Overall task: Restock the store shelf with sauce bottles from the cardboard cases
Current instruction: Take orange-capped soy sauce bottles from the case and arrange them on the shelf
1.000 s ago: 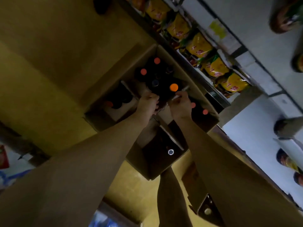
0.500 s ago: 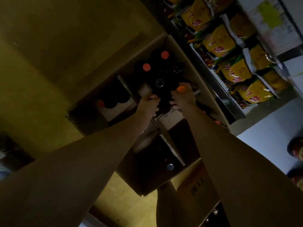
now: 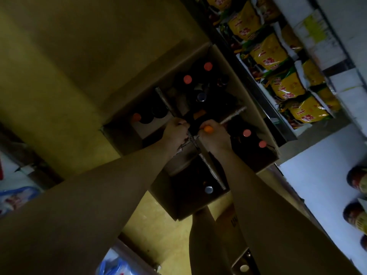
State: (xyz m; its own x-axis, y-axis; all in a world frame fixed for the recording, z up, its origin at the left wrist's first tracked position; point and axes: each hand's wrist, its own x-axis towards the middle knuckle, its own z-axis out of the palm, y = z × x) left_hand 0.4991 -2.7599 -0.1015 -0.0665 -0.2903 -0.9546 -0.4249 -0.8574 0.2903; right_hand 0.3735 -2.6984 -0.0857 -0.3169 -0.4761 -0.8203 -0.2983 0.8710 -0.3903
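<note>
You are near the start of this job, as far as I can judge. The open brown cardboard case in the middle of the frame has many dark sauce bottles with red caps inside it, standing between thin cardboard dividers. No sauce bottle shows on the metal store shelf at the right of the frame. That shelf holds yellow snack bags. So most bottles are not moved yet. Both of your arms reach straight down into the middle of the case. Your right hand has its fingers curled round the top of a dark bottle with an orange cap. Your left hand is curled up tight just beside it, near where the dividers cross. I cannot tell what it holds, because it is too dark there.
</note>
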